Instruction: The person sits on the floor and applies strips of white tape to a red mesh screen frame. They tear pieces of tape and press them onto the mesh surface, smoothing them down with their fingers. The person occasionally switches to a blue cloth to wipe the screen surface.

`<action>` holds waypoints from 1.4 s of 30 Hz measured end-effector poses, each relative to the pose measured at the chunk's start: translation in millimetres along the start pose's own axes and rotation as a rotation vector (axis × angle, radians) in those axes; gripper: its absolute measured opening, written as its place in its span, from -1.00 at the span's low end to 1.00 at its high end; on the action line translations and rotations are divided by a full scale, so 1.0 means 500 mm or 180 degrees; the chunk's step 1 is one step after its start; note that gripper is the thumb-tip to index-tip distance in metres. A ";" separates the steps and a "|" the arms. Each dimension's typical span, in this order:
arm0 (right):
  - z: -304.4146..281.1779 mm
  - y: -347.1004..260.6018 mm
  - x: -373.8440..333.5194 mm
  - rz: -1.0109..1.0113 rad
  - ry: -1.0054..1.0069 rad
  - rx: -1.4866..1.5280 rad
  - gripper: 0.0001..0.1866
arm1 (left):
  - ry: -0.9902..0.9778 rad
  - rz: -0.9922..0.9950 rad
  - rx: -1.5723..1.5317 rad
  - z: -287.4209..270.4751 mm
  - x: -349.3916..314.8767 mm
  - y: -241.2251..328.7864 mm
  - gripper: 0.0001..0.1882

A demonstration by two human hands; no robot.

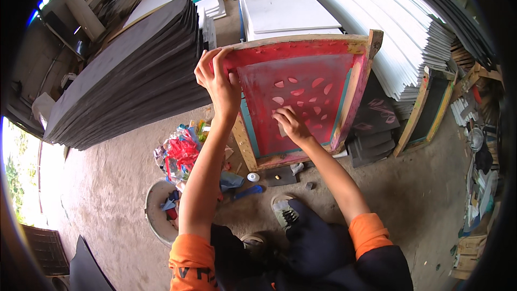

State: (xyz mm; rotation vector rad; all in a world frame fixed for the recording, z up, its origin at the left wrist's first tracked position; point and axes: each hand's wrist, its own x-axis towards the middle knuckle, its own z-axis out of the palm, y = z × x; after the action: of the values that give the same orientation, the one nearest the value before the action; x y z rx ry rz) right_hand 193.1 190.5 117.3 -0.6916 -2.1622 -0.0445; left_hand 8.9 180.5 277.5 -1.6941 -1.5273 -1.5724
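Note:
A wooden screen printing frame [353,113] stands tilted in front of me, its mesh [258,94] stained red and marked with pale half-round shapes. My left hand [221,81] grips the frame's upper left corner, fingers hooked over the top edge. Against the middle of the mesh, my right hand [293,128] is closed with bent fingers. A small pale piece shows beneath those fingers, too hidden to name. By the frame's foot lie a white round cap-like thing [253,177], a blue tool [249,192] and a dark flat piece [282,177].
To the left lies a tall stack of black sheets [129,75]. White sheets [285,0] are stacked behind the frame, with more [377,27] at the right. Colourful rags [186,151] heap beside a bucket [153,210]. Another, dark-meshed frame [423,110] leans at the right.

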 end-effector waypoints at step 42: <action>-0.013 0.016 0.142 0.0376 0.1062 0.0168 -0.78 | 0.0072 0.0056 -0.0101 0.022 0.008 -0.019 -0.40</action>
State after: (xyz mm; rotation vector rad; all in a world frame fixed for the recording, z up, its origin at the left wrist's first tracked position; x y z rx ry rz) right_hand 166.9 228.1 172.3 -0.7249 -1.7953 -0.0374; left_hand 5.0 194.6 273.8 -1.6963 -1.4801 -1.6094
